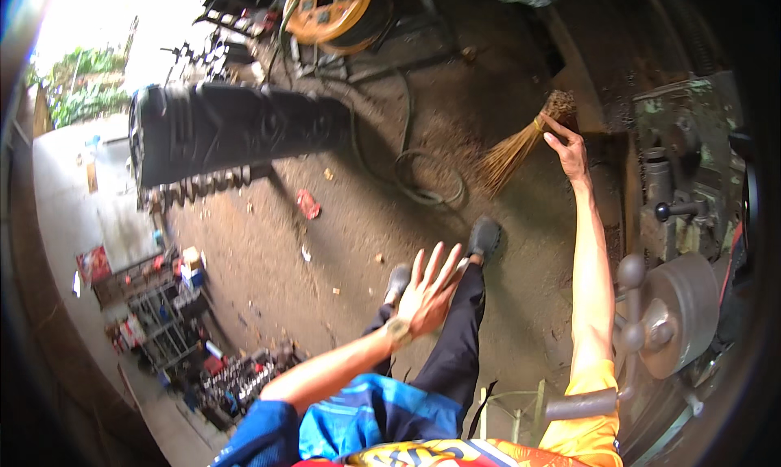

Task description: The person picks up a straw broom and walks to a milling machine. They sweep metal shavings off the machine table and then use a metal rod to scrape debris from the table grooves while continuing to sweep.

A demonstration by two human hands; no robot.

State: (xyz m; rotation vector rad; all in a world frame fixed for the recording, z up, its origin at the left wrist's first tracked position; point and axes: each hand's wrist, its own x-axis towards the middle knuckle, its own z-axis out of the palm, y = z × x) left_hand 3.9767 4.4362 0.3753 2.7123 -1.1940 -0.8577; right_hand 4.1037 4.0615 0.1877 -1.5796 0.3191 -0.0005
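My right hand [568, 151] reaches far forward on the right, fingers closed on a short straw broom [516, 154] near its binding. The bristles fan out toward the lower left and seem to meet the dirt floor [342, 247]. Reddish-brown crumbs or shavings [431, 168] lie scattered beside them. My left hand [426, 301] hovers above my legs with its fingers spread, holding nothing. A watch [399, 331] is on that wrist.
On the right stands a machine with a round metal wheel [682, 314] and levers. A dark hose [404, 186] loops over the floor below an orange reel [329, 11]. A large black ribbed object [236, 129] juts in from the left. A red scrap [307, 204] lies nearby; metal parts [240, 381] crowd the lower left.
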